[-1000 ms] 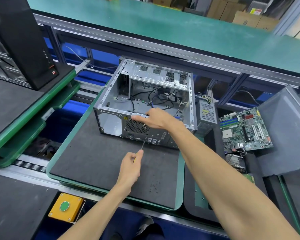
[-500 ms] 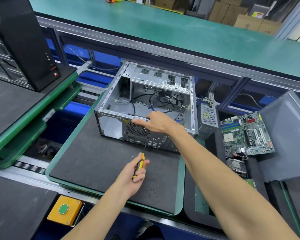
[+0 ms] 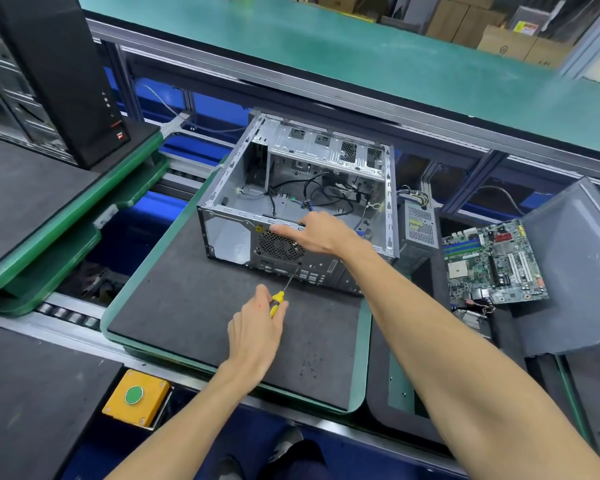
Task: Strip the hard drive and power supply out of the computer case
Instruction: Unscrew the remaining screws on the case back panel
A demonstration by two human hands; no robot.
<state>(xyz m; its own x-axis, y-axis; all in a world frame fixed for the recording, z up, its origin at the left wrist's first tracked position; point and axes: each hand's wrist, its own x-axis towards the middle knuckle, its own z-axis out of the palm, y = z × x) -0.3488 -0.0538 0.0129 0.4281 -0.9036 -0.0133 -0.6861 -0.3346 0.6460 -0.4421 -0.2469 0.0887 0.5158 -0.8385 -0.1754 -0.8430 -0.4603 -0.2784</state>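
Centrally on the dark padded surface [image 3: 194, 306] lay the open computer case [image 3: 291, 199], right hand [image 3: 317, 233] gripping its rear top edge, left hand [image 3: 257, 327] curled round a yellow screwdriver [image 3: 278, 301] touching the rear panel.

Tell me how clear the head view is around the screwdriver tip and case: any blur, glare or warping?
Head view: screwdriver and case are sharp, evenly lit, no glare; the tip sits against the dark rear panel, thin but visible; wide-angle warping bends the conveyor rails; far boxes are soft.
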